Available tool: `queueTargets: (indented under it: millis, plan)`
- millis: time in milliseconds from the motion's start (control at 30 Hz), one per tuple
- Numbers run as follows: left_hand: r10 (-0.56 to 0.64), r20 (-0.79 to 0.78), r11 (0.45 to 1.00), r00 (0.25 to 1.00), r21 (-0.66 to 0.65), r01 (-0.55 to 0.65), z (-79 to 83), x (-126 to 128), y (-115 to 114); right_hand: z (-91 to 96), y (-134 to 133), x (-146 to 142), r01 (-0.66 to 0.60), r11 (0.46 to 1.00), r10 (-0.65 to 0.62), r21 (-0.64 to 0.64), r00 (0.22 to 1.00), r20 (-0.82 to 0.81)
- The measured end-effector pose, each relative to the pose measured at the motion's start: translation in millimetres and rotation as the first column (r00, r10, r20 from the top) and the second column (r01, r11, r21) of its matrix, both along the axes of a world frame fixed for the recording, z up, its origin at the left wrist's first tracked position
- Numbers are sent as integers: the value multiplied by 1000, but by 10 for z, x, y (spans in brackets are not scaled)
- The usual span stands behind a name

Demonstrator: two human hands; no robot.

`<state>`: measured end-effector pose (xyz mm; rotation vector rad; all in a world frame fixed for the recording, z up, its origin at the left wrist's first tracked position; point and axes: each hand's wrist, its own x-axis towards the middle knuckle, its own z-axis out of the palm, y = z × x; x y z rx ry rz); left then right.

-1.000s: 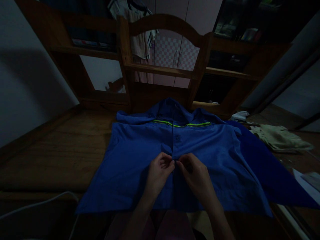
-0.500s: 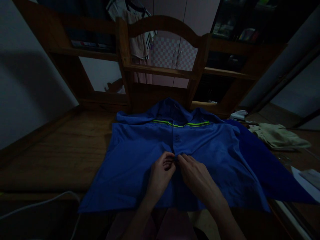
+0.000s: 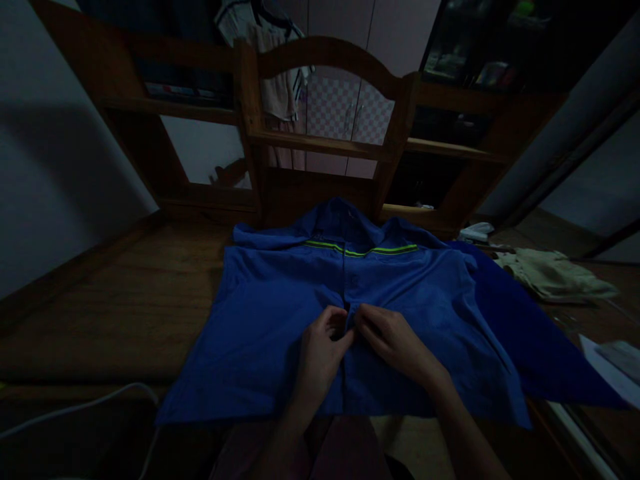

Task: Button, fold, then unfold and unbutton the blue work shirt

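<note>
Blue shirt (image 3: 270,313): we see it spread front-up on the wooden table (image 3: 125,293).
Left hand (image 3: 323,347): we hold the front placket (image 3: 353,290) with thumb and fingers.
Right hand (image 3: 395,337): we pinch the placket just beside.
Farther right: pale folded cloth (image 3: 555,275).

left hand (image 3: 321,352), right hand (image 3: 393,339) and forearms (image 3: 453,407) are bare, and the legwear (image 3: 353,452) is dark, dusky mauve.

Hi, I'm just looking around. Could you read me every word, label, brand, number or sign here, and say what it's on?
No text can be read.
Blue shirt: small marks above the yellow-green stripe are too tiny and dark to read.
Items on the left shelf: too dark and blurred.
Packet in the dark cabinet: too blurred.
</note>
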<state>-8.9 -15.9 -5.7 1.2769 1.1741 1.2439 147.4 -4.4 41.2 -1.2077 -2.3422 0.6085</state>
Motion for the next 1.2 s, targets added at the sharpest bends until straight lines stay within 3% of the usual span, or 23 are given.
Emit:
queueTargets:
  millis: [667,1200]
  plan:
    - [4,-233,997,973,77,14,0,-8,-8,-180,-4,55,75,993,-81,-87,994,-72]
    - [8,-263,989,965,145,31,25,-25,-6,-249,16,96,87,988,-109,-124,977,-181]
